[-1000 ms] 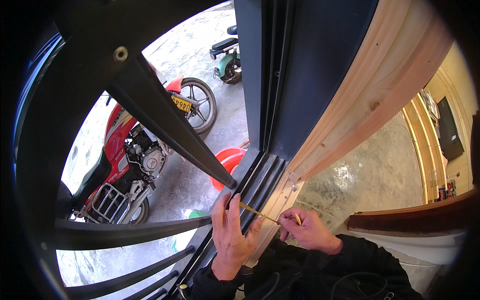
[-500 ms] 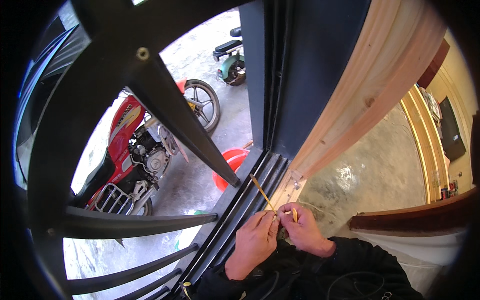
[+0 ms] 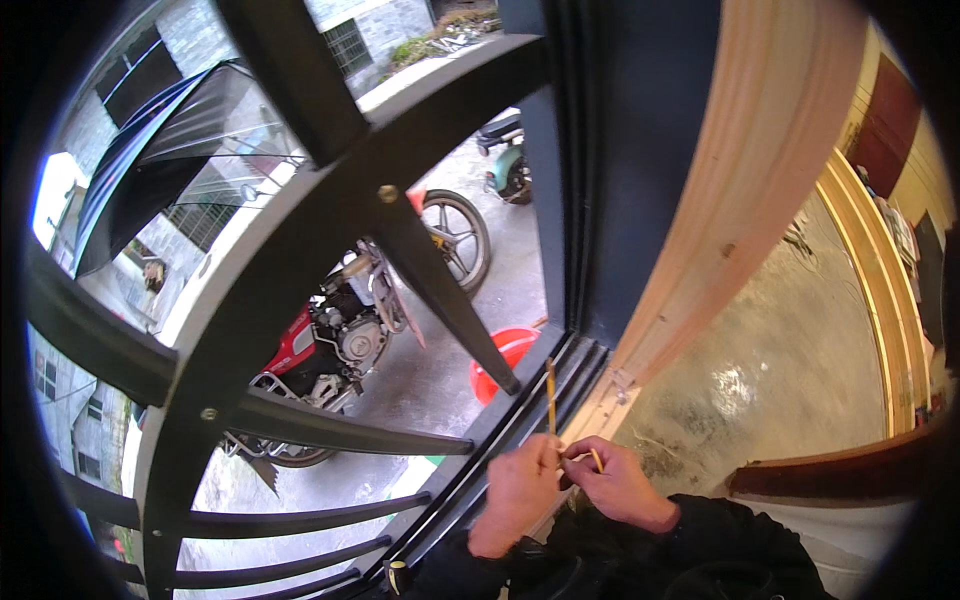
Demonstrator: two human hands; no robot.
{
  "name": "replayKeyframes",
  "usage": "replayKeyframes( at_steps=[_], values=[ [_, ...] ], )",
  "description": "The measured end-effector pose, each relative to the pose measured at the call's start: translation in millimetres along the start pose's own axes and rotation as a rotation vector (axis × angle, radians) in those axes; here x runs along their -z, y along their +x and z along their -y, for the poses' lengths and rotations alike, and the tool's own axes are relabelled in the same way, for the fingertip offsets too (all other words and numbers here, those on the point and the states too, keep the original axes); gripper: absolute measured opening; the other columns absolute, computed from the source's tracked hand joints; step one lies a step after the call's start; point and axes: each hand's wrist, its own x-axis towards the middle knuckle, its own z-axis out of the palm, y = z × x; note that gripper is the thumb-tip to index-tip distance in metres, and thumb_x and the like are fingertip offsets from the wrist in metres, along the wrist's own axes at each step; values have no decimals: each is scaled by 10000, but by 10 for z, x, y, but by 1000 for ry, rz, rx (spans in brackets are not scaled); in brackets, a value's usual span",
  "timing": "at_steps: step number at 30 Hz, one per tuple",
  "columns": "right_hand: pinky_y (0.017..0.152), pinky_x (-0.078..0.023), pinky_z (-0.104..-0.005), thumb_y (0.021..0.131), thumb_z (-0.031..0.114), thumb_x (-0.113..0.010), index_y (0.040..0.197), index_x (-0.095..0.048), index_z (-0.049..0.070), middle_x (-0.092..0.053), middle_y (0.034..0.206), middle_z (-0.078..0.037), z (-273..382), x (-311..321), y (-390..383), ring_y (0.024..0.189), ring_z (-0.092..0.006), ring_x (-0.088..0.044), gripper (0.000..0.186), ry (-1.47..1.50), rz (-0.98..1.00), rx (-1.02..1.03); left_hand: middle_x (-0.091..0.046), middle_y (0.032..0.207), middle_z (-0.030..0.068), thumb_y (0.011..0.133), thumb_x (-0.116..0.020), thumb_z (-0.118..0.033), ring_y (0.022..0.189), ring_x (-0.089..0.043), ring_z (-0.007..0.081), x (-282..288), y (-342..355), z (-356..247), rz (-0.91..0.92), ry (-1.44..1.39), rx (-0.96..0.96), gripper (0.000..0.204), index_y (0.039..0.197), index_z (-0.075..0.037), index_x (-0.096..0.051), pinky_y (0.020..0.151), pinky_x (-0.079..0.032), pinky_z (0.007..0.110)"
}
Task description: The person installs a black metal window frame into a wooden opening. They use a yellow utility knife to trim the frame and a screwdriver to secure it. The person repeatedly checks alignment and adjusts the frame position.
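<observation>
Forward from the left hand [image 3: 520, 492] juts a yellow strip [image 3: 551, 400].

At five o'clock I am reading yellow-tan on the thin strip [image 3: 551, 395], brighter yellow on the short piece [image 3: 597, 459] farther out. Towards nine, the curved grille [image 3: 238, 300] is showing near-black with brass-coloured bolts [image 3: 388, 194]. Between eight and nine, the motorcycle [image 3: 293, 345] is showing red and black; at twelve, the scooter [image 3: 507, 168], teal. The bucket [image 3: 515, 345], near half past five, is reading red. At two, pale wooden trim [image 3: 745, 180] is bearing brown knots [image 3: 728, 250].
</observation>
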Motion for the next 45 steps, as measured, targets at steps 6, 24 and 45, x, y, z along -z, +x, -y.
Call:
replayKeyframes(
  at_steps=[6, 24, 45],
  values=[
    [708, -532, -273, 1004, 204, -641, 1073, -669, -15, -744, 856, -68, 7, 150, -70, 801, -103, -688, 230, -60, 48, -30, -697, 816, 220, 961, -546, -119, 786, -671, 455, 197, 196, 190, 74, 307, 1, 142, 904, -65, -664, 710, -520, 559],
    [723, -534, -281, 1004, 209, -637, 1061, -669, -18, -722, 830, -61, -29, 356, -74, 796, -114, -697, 237, -84, 95, -23, -684, 789, 292, 993, -540, -236, 772, -675, 509, 200, 478, -57, -3, 614, 182, 253, 925, -33, -676, 721, -533, 595],
    [648, -502, -256, 1024, 210, -631, 1081, -667, -3, -715, 825, -43, -87, 491, 15, 708, -79, -638, 223, -73, 51, -21, -705, 839, 197, 931, -606, -191, 828, -692, 415, -203, 922, 142, -135, 182, 124, 163, 925, -99, -740, 714, -549, 505]
  ],
)
